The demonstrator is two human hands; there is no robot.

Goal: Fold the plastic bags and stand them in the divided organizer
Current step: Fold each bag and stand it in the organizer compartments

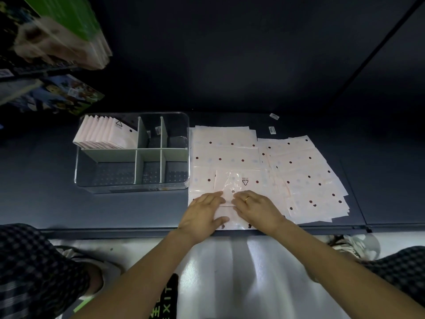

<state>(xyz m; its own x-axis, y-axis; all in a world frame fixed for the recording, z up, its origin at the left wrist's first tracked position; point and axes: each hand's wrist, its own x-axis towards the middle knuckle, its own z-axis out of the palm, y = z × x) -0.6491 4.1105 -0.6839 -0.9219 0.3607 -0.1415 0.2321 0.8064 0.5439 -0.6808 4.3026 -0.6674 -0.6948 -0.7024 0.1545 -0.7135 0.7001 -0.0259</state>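
A clear divided organizer (87, 157) stands on the dark shelf, with several folded pink bags (101, 134) upright in its back-left compartment. To its right lie flat pink plastic bags with dark dots (226, 153), and a second spread (308, 176) further right. On top of the near pile lies a partly folded bag (239, 180) with a triangle mark. My left hand (204, 210) and my right hand (255, 208), which wears a ring, press flat on its near edge, fingertips almost meeting.
Grey dividers (140, 155) split the organizer into six compartments; the other five hold no bags. Two small labels (273, 123) lie on the shelf behind the bags. Boxed goods (57, 42) stand on shelves at upper left. The shelf's front edge (115, 231) runs below my wrists.
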